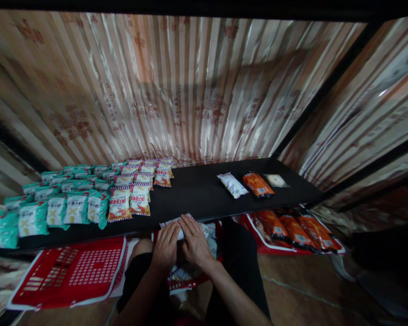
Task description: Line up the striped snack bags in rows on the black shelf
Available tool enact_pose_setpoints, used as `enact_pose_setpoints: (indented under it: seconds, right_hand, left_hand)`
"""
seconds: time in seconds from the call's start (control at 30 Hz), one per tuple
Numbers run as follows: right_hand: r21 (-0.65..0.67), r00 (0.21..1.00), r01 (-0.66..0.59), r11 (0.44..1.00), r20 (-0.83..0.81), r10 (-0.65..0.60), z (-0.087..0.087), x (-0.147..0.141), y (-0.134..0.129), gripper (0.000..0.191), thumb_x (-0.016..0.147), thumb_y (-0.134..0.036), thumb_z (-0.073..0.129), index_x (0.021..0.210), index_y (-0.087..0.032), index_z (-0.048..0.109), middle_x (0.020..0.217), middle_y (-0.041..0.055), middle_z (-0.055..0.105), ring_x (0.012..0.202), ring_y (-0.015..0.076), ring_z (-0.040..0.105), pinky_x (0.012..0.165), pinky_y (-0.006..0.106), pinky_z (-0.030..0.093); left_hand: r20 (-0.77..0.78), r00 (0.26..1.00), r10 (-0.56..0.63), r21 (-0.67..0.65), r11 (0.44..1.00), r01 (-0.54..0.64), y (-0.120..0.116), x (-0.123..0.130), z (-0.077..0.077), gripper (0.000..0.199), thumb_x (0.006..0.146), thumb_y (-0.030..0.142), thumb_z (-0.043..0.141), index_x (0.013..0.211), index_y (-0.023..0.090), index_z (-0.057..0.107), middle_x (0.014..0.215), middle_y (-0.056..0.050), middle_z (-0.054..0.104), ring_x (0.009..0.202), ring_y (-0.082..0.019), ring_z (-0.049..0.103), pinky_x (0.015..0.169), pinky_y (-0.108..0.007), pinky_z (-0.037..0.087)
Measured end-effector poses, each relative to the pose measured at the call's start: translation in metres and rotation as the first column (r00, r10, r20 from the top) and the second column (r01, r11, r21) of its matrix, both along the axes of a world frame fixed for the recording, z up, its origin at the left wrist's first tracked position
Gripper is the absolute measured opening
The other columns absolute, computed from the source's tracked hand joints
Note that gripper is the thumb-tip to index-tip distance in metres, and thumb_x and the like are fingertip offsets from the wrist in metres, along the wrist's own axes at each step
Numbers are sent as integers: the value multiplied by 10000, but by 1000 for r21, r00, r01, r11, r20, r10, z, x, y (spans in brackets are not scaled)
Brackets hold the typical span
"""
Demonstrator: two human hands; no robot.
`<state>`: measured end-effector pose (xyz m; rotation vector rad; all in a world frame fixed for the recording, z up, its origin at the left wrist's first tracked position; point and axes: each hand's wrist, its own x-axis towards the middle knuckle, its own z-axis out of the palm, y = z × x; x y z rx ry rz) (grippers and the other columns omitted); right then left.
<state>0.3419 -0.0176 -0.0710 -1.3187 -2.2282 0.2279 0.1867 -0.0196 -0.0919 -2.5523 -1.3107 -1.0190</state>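
Note:
At the front edge of the black shelf (187,194), a white snack bag (180,235) with a striped end lies under my fingers. My left hand (165,246) is on its left side and my right hand (195,240) on its right, both with fingers curved over it. Below them, between my knees, a red basket (183,285) holds more snack bags. To the left, several white and red snack bags (141,199) stand in rows on the shelf, right beside rows of teal and white bags (68,208).
On the shelf's right lie a white bag (233,184), an orange packet (257,184) and a small pale packet (275,180). A red basket (251,233) of orange packets stands below right, another red basket (88,271) below left. Striped curtain (190,90) hangs behind.

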Motion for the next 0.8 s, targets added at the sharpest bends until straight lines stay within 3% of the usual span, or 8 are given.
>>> enact_pose_setpoints:
  seconds: [0.23, 0.4, 0.57, 0.8]
  right_hand:
    - [4, 997, 77, 997, 0, -77, 12, -1, 0, 539, 736, -148, 515, 1274, -161, 485, 1286, 120, 530, 1199, 263, 450, 1013, 463, 377]
    - [-4, 998, 44, 999, -49, -44, 17, 4, -1, 479, 818, -265, 525, 1286, -177, 471, 1253, 124, 550, 1158, 259, 483, 981, 447, 404]
    - [-46, 993, 29, 999, -117, -34, 24, 7, -2, 457, 877, -388, 474, 1273, -160, 476, 1230, 123, 574, 1119, 241, 526, 959, 408, 431]
    - [-96, 978, 27, 995, -204, -46, 25, 7, -5, 419, 884, -375, 463, 1260, -193, 495, 1198, 110, 600, 1089, 232, 561, 938, 398, 450]
  left_hand:
    - [31, 999, -31, -26, 999, 32, -4, -1, 19, 446, 866, 153, 310, 1297, 116, 417, 1232, -154, 564, 1189, -226, 485, 957, -414, 410]
    - [38, 998, -55, -43, 997, 56, -3, -4, 31, 415, 872, 170, 370, 1280, 121, 420, 1223, -142, 576, 1177, -219, 500, 963, -399, 423]
    - [110, 994, 21, -137, 991, -6, -1, -5, 45, 368, 890, 247, 408, 1241, 149, 457, 1156, -116, 616, 1090, -202, 561, 925, -367, 463]
    - [211, 975, 66, -243, 970, -13, 1, -6, 63, 296, 865, 306, 478, 1128, 184, 537, 1057, -85, 653, 984, -193, 611, 866, -352, 500]
